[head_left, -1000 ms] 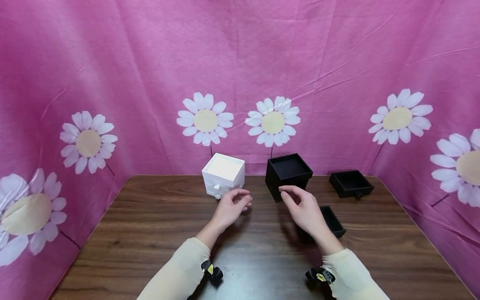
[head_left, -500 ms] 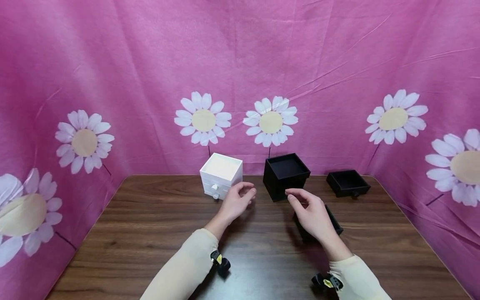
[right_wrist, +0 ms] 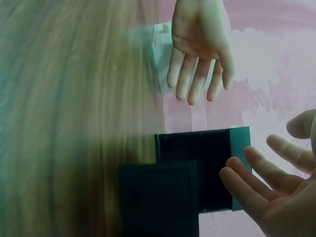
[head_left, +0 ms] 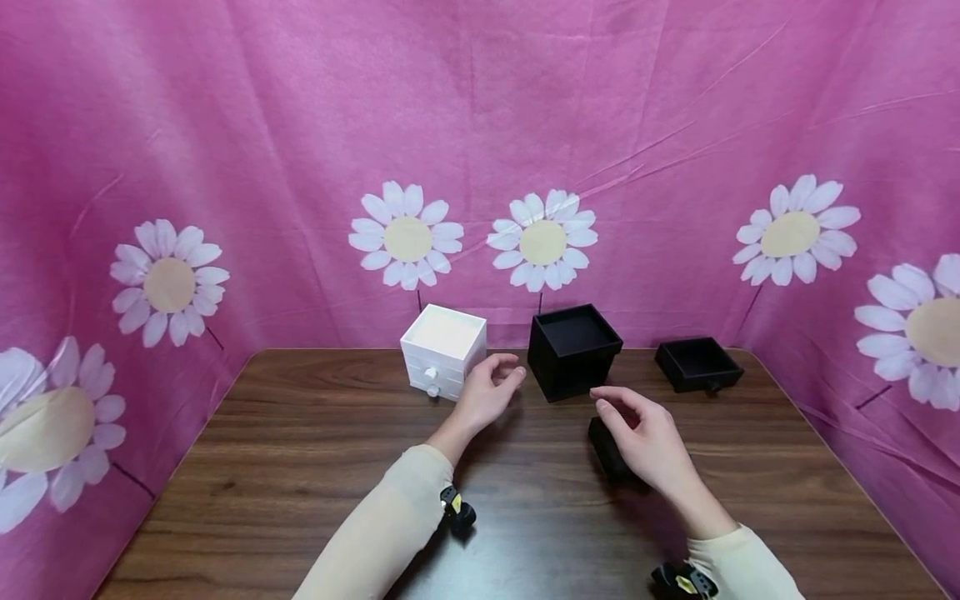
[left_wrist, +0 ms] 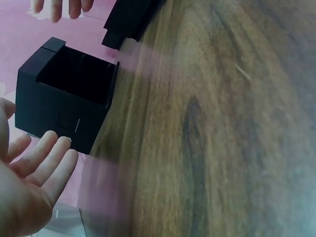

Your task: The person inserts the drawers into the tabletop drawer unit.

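In the head view a black box (head_left: 572, 367) stands at the back of the table; the left wrist view shows its front as an open hollow. My left hand (head_left: 483, 396), fingers relaxed and holding nothing, is between it and a white box (head_left: 444, 352) with small knobs. Its fingertips are close to the black box's left side; I cannot tell if they touch. To the right, my right hand (head_left: 648, 437) hovers over a small black drawer (head_left: 609, 450), partly hiding it. Its fingers are loosely bent around nothing, as the right wrist view confirms.
A second black drawer (head_left: 699, 365) with a knob sits at the table's back right corner. Pink cloth (head_left: 480, 125) with printed daisies hangs behind and at both sides of the wooden table (head_left: 300, 467). A small device is strapped to each wrist.
Both hands have moved right, the left from before the white box toward the black box, the right from before the black box to over the near drawer. The boxes and drawers have stayed put.
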Action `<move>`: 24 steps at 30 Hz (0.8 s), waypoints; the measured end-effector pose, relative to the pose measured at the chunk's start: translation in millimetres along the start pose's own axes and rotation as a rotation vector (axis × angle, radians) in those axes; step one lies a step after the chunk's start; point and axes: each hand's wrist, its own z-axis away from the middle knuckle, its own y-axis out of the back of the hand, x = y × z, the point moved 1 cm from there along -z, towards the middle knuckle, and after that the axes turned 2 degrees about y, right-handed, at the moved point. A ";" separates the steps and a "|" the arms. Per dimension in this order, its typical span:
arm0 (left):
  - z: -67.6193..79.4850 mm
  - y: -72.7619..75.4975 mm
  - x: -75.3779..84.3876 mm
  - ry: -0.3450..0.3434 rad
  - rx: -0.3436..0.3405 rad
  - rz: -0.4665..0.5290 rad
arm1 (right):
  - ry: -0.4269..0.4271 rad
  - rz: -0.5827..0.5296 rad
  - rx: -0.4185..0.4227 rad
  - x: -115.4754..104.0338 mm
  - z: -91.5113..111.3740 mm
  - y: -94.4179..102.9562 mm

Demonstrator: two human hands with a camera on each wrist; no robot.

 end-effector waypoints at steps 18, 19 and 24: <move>-17.4 -14.3 4.4 -0.013 0.039 -0.117 | 0.010 -0.047 0.091 12.8 33.6 26.8; -18.2 -14.7 4.4 -0.010 0.043 -0.125 | 0.010 -0.052 0.094 13.6 35.0 28.4; -21.7 -14.7 3.8 -0.025 0.033 -0.120 | 0.010 -0.052 0.116 17.4 41.9 37.7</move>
